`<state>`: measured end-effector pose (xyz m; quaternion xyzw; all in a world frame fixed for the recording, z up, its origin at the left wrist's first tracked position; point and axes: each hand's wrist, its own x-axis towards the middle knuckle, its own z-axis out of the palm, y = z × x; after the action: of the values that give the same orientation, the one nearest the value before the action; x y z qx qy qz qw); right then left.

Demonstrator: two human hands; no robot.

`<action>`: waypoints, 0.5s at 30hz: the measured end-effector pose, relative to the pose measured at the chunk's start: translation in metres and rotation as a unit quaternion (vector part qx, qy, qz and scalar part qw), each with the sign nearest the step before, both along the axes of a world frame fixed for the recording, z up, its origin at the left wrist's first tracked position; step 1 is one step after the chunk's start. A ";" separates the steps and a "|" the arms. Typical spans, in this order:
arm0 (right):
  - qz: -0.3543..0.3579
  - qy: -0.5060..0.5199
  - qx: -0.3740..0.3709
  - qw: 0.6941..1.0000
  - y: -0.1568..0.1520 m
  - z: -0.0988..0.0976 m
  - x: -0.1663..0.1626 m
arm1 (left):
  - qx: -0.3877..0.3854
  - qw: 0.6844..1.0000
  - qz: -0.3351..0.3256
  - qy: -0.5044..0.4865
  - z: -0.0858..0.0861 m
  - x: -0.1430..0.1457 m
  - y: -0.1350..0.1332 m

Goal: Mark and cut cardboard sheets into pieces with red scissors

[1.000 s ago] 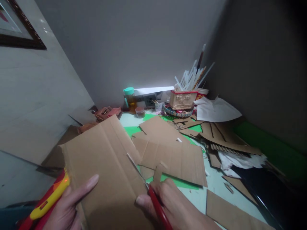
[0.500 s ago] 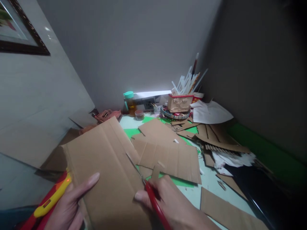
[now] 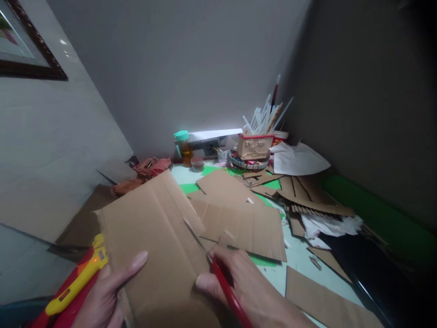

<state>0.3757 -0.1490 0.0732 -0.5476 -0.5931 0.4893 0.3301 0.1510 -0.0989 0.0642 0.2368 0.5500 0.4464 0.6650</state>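
Observation:
My left hand (image 3: 107, 296) grips the near left edge of a large brown cardboard sheet (image 3: 153, 237), thumb lying on top of it. My right hand (image 3: 246, 291) is closed around the red handles of a pair of scissors (image 3: 221, 282). The metal blades (image 3: 196, 237) sit in a slit in the sheet's right side, pointing away from me. The sheet is raised and tilted above the table.
A yellow and red tool (image 3: 77, 282) lies at the left beside my left hand. Cardboard pieces (image 3: 239, 214) cover a green mat (image 3: 259, 260). At the back stand a teal-capped bottle (image 3: 184, 146), a box of sticks (image 3: 254, 145) and white paper (image 3: 298, 159). Walls close in on all sides.
The scissors and my right hand have edged forward along the slit. The cardboard sheet shifted slightly right with my left hand. The view swayed a little.

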 end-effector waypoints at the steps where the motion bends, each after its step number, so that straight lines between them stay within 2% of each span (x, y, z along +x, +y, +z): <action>1: 0.004 0.002 0.005 1.000 0.000 0.000 0.001 | 0.001 1.000 -0.004 0.005 -0.001 0.000 0.000; 6: 0.004 -0.053 -0.020 0.998 0.002 -0.004 0.002 | 0.033 0.999 -0.001 0.029 -0.003 0.001 -0.002; 15: -0.017 -0.017 0.005 1.000 0.005 -0.024 -0.006 | 0.025 0.998 0.023 0.061 -0.003 -0.002 -0.001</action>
<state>0.3700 -0.1437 0.0492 -0.5639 -0.5922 0.4710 0.3309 0.1491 -0.0999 0.0609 0.2672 0.5834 0.4599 0.6138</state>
